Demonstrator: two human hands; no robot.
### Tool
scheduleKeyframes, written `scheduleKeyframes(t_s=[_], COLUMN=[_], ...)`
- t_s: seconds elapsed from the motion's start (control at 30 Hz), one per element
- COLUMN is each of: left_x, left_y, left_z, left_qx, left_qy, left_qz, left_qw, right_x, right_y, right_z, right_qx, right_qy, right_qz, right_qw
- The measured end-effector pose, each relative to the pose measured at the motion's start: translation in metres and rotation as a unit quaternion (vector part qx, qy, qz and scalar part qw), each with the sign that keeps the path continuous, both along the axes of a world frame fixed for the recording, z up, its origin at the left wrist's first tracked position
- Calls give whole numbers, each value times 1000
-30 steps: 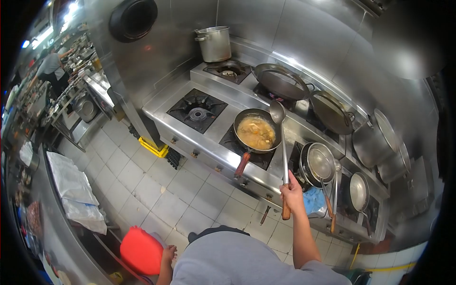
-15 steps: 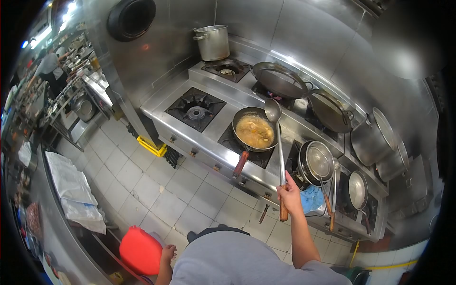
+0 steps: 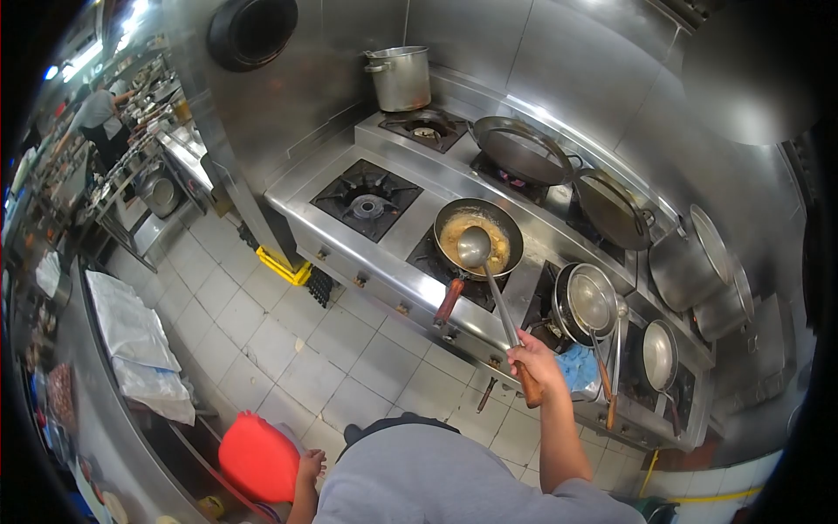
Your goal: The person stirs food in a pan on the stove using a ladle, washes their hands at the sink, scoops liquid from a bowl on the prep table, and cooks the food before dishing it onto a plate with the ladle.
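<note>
The right hand [image 3: 537, 361] works at the stove [image 3: 394, 255], with its grip closed firmly round the wooden end of a long ladle [image 3: 498, 301]. The ladle slants away to the far left, and its bowl sits over the food [image 3: 454, 230] in a dark pan [image 3: 515, 237], inside the rim. Whether the bowl touches the food or hangs just above it, I cannot tell. The pan rests on a burner [image 3: 423, 260] in the near row, and its reddish handle [image 3: 449, 301] points toward the near side with no hand on it

The left hand [image 3: 312, 465] hangs low at the near left, beside a red object [image 3: 258, 458]. Its grip is loosely curled with some slack between the fingers, and nothing shows in it; contact with the red object is unclear

To the right of the pan, near the right hand, are a stack of pans [image 3: 589, 301] and a blue cloth [image 3: 579, 368]. A bare burner [image 3: 367, 205] lies to the left, and a tall pot [image 3: 401, 80] stands at the far left corner

The step in hand looks like stirring or scooping the food. I judge that the next move calls for a steady wrist and a low ladle bowl, clear of the rim, since a knock could shift the unheld pan or spill its contents
</note>
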State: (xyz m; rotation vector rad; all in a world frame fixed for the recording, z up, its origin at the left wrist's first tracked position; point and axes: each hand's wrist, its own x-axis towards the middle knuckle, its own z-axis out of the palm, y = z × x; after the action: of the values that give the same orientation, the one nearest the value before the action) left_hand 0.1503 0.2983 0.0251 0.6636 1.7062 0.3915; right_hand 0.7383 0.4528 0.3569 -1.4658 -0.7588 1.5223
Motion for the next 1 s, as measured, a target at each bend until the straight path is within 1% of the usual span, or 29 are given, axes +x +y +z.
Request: scheduleKeyframes(t_s=[0.13,0.2,0.23,0.3,0.33,0.4,0.5,0.63,0.7,0.73,0.8,0.83,0.9,0.93,1.0], left_x=[3,3,3,1,0,-1,-1,-5,-6,-7,-8,-9,-9,-9,-13], left_y=[2,2,2,1,2,3,5,6,7,6,7,7,8,9,9], left_z=[11,10,10,5,3,4,1,-9,-14,-17,-13,-11,-5,-2,-3], left_qx=[-20,-23,-23,-17,-16,-3,-2,-3,-14,-13,-14,-14,-17,-16,-8], left_qy=[7,13,13,7,6,13,13,-1,-18,-18,-13,-13,4,4,6], left_qz=[-15,-35,-35,-16,-14,-7,-10,-11,6,6,-8,-8,-12,-13,-18], left_qw=[1000,999,999,1000,1000,1000,1000,1000,1000,1000,1000,1000,1000,1000,1000], right_x=[2,3,3,-1,0,0,-3,-8,-6,-5,-17,-18,-20,-18,-12], right_y=[1,0,0,1,3,6,10,17,24,24,26,28,30,31,35], right_z=[-12,-10,-9,0,-3,-11,-15,-20,-22,-23,3,7,12,11,7], right_qx=[8,7,7,-5,-4,13,19,13,16,17,-34,-34,-25,-24,-14], right_qy=[-23,-122,-122,-215,-215,-258,-230,-223,-80,-80,17,17,71,71,229], right_qz=[36,86,85,75,77,45,16,-9,-3,-3,-86,-86,-96,-97,-95], right_qw=[999,989,989,974,973,965,973,975,997,997,996,996,993,992,969])
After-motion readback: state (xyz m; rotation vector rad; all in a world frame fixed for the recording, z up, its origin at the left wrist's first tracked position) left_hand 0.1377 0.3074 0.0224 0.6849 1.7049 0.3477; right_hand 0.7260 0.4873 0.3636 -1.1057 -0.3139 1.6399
